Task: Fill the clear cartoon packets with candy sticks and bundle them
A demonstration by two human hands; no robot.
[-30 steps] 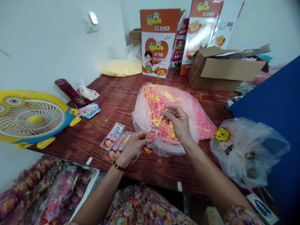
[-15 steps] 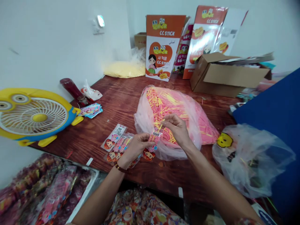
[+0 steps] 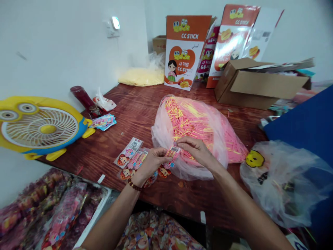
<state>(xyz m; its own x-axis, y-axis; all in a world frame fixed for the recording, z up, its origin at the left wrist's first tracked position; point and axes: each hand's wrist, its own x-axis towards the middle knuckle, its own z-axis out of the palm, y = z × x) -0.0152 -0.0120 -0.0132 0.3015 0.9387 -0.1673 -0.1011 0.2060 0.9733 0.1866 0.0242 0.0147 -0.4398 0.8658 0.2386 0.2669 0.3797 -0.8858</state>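
Observation:
My left hand (image 3: 153, 162) pinches a small clear plastic packet (image 3: 172, 152) with a barcode label and pink sticks inside. Its lower end carries a cartoon girl. At the packet's top edge, the fingertips of my right hand (image 3: 195, 150) are closed together; whatever lies between them is hidden. Right behind both hands lies an open clear plastic bag (image 3: 160, 127) full of thin pink and yellow sticks (image 3: 188, 121). Several similar packets (image 3: 129, 151) rest on the table to the left of my left hand, some with sticks in them.
A yellow fan (image 3: 48, 128) stands at the left, near printed sachets (image 3: 104, 121). Printed cartons (image 3: 186, 52) and an open cardboard box (image 3: 265, 86) line the back. A crumpled plastic bag (image 3: 288, 184) lies right. A white-rimmed tray (image 3: 100, 208) of filled packets sits lower left.
My right hand has come down to the packet's top edge; the yellow-tipped stick it pinched before is now out of sight. My left hand still holds the packet. The view has shifted slightly.

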